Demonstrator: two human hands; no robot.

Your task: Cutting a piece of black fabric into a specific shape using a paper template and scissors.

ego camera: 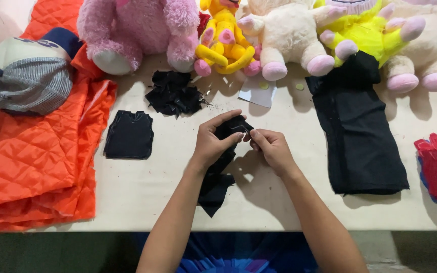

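1. Your black fabric piece (222, 167) sits mid-bench, near the front edge; its long axis runs from the far end at your fingers down toward you, tail slightly left.
2. Your left hand (213, 141) is closed around its upper end; your right hand (271, 147) pinches the same end from the right.
3. A small black cut garment (129, 134) lies flat to the left, black scraps (174, 93) behind it.
4. A long folded black cloth (357, 131) lies to the right.
5. Plush toys (289, 35) line the bench (142, 192) at its far edge; orange quilted fabric (31, 151) covers the left.
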